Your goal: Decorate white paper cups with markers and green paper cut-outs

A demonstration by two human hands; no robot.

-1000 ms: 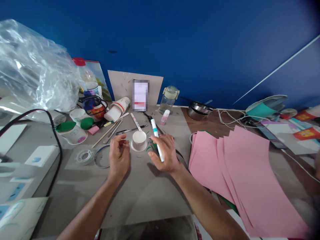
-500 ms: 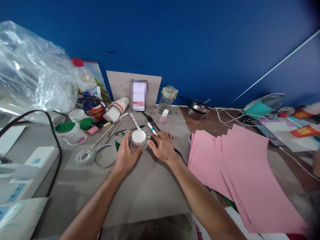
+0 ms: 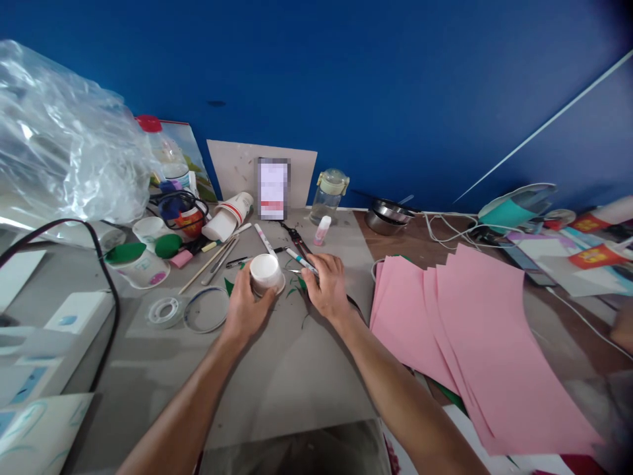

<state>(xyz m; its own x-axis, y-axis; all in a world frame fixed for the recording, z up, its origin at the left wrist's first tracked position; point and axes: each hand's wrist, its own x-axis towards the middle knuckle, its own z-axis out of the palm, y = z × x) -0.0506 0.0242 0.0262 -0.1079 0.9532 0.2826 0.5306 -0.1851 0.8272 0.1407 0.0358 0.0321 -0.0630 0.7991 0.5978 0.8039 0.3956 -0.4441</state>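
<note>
My left hand [image 3: 246, 295] is closed round the near left side of a white paper cup [image 3: 265, 269], with the thumb in front. The cup stands with its flared rim downward and tilts slightly. To its right, my right hand [image 3: 325, 285] rests low with bent fingers over a tool with a pointed metal blade [image 3: 295, 271]; the fingers cover its handle. Just beyond those fingers lies a white marker with a teal band [image 3: 301, 260]. Small green scraps [image 3: 293, 290] are scattered between the hands.
Pink paper sheets [image 3: 484, 330] spread on the right. A tape roll [image 3: 165, 310] and a clear ring [image 3: 206, 290] lie to the left, near decorated cups [image 3: 143, 267]. Behind are a glue bottle [image 3: 323, 231], a water bottle [image 3: 329, 198], a propped phone [image 3: 273, 188] and metal bowls [image 3: 388, 218].
The cup has shifted a little left and tipped with my left hand. My right hand has drawn away from it to the right, and the teal-banded marker has moved slightly.
</note>
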